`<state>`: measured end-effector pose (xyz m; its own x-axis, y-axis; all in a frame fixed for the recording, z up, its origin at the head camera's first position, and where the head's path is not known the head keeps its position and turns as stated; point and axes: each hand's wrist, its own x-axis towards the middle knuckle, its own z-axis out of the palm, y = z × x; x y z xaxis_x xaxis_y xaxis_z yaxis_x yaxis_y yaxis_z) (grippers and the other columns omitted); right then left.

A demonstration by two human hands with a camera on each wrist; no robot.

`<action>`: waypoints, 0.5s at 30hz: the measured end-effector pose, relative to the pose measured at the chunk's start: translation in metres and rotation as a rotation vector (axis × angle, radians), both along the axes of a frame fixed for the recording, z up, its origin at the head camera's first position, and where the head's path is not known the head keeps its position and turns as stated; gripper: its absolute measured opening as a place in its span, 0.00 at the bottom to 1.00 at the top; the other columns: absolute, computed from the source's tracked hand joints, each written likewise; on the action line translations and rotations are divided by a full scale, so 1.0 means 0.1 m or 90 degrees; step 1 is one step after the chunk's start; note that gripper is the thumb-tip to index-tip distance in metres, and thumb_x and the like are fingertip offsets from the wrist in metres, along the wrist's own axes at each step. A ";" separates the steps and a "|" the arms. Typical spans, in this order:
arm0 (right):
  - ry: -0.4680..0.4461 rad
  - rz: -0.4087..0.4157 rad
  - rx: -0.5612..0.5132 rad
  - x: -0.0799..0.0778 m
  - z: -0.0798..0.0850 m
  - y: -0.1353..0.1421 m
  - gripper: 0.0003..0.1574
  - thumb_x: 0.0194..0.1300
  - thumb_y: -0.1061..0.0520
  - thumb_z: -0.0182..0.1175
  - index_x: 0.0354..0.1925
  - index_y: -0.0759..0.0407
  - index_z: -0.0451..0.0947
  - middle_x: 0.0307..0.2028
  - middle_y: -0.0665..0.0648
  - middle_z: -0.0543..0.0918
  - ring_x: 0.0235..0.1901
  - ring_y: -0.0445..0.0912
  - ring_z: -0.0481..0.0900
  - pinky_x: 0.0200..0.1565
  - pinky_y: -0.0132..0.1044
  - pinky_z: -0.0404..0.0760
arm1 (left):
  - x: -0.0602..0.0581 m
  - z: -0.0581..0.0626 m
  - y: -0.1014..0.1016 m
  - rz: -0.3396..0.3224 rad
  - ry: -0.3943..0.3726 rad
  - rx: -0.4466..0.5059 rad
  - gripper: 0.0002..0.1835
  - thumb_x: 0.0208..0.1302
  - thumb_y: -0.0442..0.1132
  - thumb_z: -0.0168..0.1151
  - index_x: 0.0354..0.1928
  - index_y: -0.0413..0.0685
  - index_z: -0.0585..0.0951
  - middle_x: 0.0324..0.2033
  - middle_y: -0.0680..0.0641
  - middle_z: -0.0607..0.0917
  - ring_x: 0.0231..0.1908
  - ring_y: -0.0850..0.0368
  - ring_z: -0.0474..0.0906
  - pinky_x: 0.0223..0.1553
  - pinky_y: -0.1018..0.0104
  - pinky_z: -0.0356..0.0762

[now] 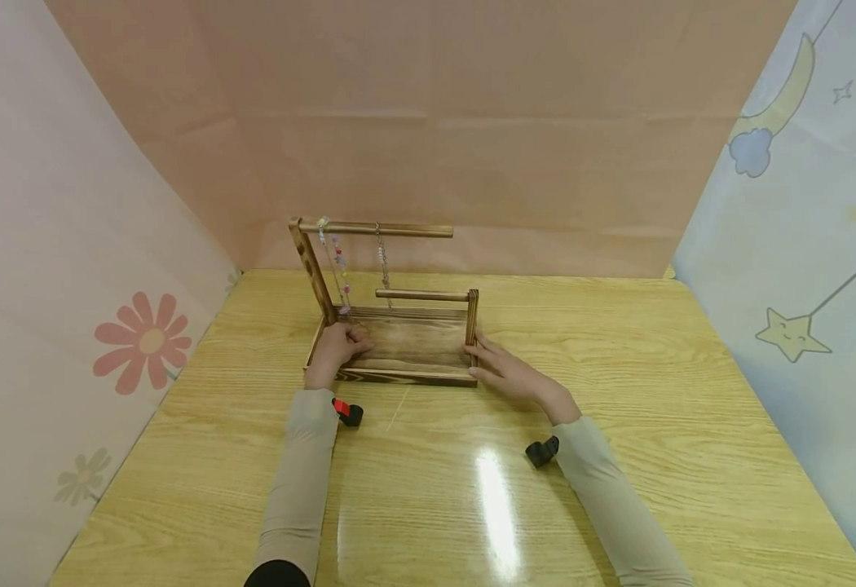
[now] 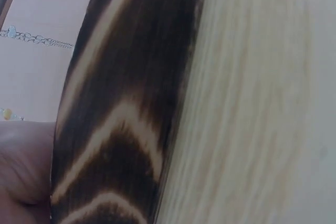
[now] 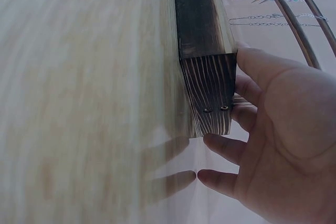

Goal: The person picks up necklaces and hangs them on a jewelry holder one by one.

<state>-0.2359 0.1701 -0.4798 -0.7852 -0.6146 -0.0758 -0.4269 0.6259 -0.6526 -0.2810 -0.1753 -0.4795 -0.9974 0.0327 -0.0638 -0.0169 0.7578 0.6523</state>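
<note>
A brown wooden jewelry stand (image 1: 384,377) with a tray base and two horizontal bars stands on the table. My left hand (image 1: 334,352) reaches over the tray's front left part, fingers bent down toward its floor; I cannot tell whether they hold something small. In the left wrist view the tray's dark front wall (image 2: 121,77) hides most of that hand. At the stand's right end, my right hand (image 1: 512,373) rests against the short post (image 1: 472,314) with fingers extended. A beaded bracelet (image 1: 341,265) and a silver chain (image 1: 382,257) hang from the upper bar (image 1: 413,231).
The lower bar (image 1: 421,295) juts left from the right post. Wood-grain table (image 1: 619,367) surrounds the stand, with a peach backdrop (image 1: 545,163) behind and printed sheets on both sides. Black wrist cameras (image 1: 541,452) sit at the cuffs.
</note>
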 end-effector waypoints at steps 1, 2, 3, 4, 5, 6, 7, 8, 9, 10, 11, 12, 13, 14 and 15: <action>0.001 0.000 0.000 0.00 0.00 0.00 0.36 0.73 0.44 0.43 0.72 0.54 0.48 0.73 0.57 0.34 0.71 0.61 0.38 0.66 0.62 0.50 | 0.00 -0.01 0.00 0.001 0.003 0.000 0.14 0.55 0.45 0.68 0.33 0.40 0.80 0.35 0.41 0.84 0.28 0.54 0.77 0.30 0.62 0.76; 0.000 -0.001 0.000 0.00 0.00 0.00 0.36 0.73 0.44 0.43 0.72 0.54 0.48 0.73 0.57 0.34 0.71 0.61 0.38 0.66 0.62 0.50 | 0.00 -0.01 0.00 0.000 0.007 0.002 0.13 0.55 0.44 0.68 0.32 0.40 0.81 0.34 0.41 0.84 0.27 0.54 0.76 0.29 0.63 0.76; 0.000 -0.001 0.000 0.00 0.00 0.00 0.36 0.73 0.44 0.43 0.72 0.54 0.48 0.73 0.57 0.33 0.71 0.60 0.38 0.66 0.62 0.50 | 0.00 -0.02 0.00 0.000 0.011 0.005 0.13 0.55 0.44 0.68 0.31 0.40 0.81 0.32 0.41 0.83 0.25 0.55 0.75 0.27 0.64 0.74; -0.001 -0.002 0.000 0.00 0.00 0.00 0.36 0.73 0.44 0.43 0.72 0.54 0.48 0.73 0.57 0.33 0.71 0.60 0.38 0.66 0.62 0.50 | 0.00 -0.02 0.00 0.000 0.015 0.006 0.12 0.55 0.43 0.68 0.30 0.40 0.81 0.31 0.42 0.83 0.24 0.56 0.73 0.26 0.65 0.73; -0.002 -0.002 0.000 0.00 0.00 0.00 0.36 0.73 0.44 0.43 0.72 0.54 0.48 0.73 0.56 0.33 0.71 0.60 0.38 0.66 0.62 0.50 | 0.00 -0.03 0.01 0.001 0.018 0.009 0.11 0.56 0.43 0.68 0.29 0.41 0.81 0.30 0.43 0.83 0.22 0.57 0.72 0.25 0.66 0.72; -0.002 -0.003 0.000 0.00 0.00 0.00 0.36 0.73 0.44 0.43 0.72 0.54 0.48 0.73 0.56 0.33 0.71 0.60 0.38 0.66 0.62 0.50 | -0.01 -0.03 0.01 0.004 0.020 0.011 0.11 0.56 0.43 0.68 0.28 0.41 0.81 0.28 0.44 0.83 0.21 0.58 0.70 0.24 0.67 0.70; -0.003 -0.004 0.001 0.00 0.00 0.00 0.36 0.73 0.44 0.43 0.72 0.54 0.48 0.73 0.56 0.33 0.71 0.60 0.38 0.67 0.61 0.50 | -0.01 -0.04 0.01 0.005 0.021 0.012 0.11 0.56 0.43 0.67 0.27 0.42 0.80 0.27 0.45 0.82 0.20 0.59 0.69 0.23 0.68 0.69; -0.004 -0.004 0.001 0.00 0.00 -0.01 0.36 0.73 0.44 0.43 0.72 0.54 0.48 0.73 0.56 0.33 0.71 0.60 0.38 0.67 0.61 0.50 | -0.01 -0.04 0.01 0.007 0.021 0.015 0.11 0.56 0.42 0.67 0.26 0.42 0.80 0.25 0.46 0.82 0.19 0.59 0.67 0.22 0.68 0.68; -0.004 -0.005 0.001 0.00 0.00 -0.01 0.35 0.73 0.45 0.43 0.72 0.54 0.48 0.73 0.56 0.33 0.71 0.60 0.38 0.67 0.61 0.50 | -0.01 -0.05 0.01 0.010 0.022 0.014 0.11 0.56 0.43 0.67 0.25 0.42 0.80 0.24 0.46 0.81 0.19 0.60 0.66 0.22 0.69 0.67; -0.002 -0.003 0.001 0.01 0.00 -0.01 0.35 0.73 0.45 0.43 0.72 0.55 0.48 0.73 0.57 0.33 0.71 0.60 0.38 0.66 0.62 0.50 | -0.01 -0.05 0.01 0.009 0.022 0.013 0.11 0.56 0.42 0.67 0.25 0.42 0.80 0.23 0.47 0.81 0.18 0.60 0.66 0.21 0.69 0.66; -0.003 -0.005 0.001 0.01 0.01 -0.01 0.35 0.73 0.45 0.43 0.72 0.55 0.48 0.73 0.57 0.33 0.71 0.60 0.38 0.66 0.62 0.50 | -0.01 -0.05 0.00 0.009 0.022 0.012 0.11 0.57 0.42 0.66 0.24 0.42 0.79 0.23 0.47 0.81 0.18 0.60 0.65 0.21 0.69 0.65; -0.004 -0.006 0.002 0.01 0.01 -0.01 0.35 0.73 0.45 0.43 0.72 0.54 0.48 0.73 0.57 0.33 0.71 0.60 0.38 0.66 0.62 0.50 | -0.01 -0.05 0.00 0.009 0.023 0.010 0.12 0.57 0.42 0.66 0.24 0.42 0.79 0.23 0.47 0.81 0.17 0.60 0.65 0.20 0.69 0.65; -0.005 -0.007 0.002 0.01 0.02 -0.02 0.36 0.73 0.45 0.43 0.72 0.54 0.48 0.73 0.57 0.34 0.71 0.61 0.38 0.66 0.62 0.50 | -0.01 -0.05 0.00 0.009 0.024 0.008 0.12 0.57 0.42 0.66 0.24 0.42 0.79 0.23 0.46 0.81 0.17 0.60 0.64 0.20 0.69 0.64; -0.007 -0.007 0.001 0.02 0.02 -0.02 0.35 0.73 0.45 0.43 0.72 0.54 0.48 0.73 0.57 0.34 0.70 0.61 0.38 0.66 0.63 0.50 | 0.00 -0.05 0.00 0.008 0.023 0.007 0.12 0.57 0.42 0.66 0.23 0.41 0.79 0.23 0.45 0.81 0.17 0.60 0.64 0.20 0.69 0.64; -0.007 -0.008 0.001 0.02 0.02 -0.02 0.35 0.73 0.45 0.43 0.72 0.54 0.48 0.73 0.57 0.34 0.70 0.61 0.38 0.66 0.63 0.50 | 0.00 -0.04 0.00 0.008 0.022 0.006 0.12 0.57 0.42 0.66 0.23 0.41 0.79 0.24 0.45 0.82 0.17 0.60 0.64 0.19 0.69 0.63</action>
<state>-0.2339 0.1684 -0.4775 -0.7919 -0.6046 -0.0859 -0.4116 0.6323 -0.6564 -0.2811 -0.1750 -0.4837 -0.9994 0.0203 -0.0293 -0.0040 0.7518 0.6593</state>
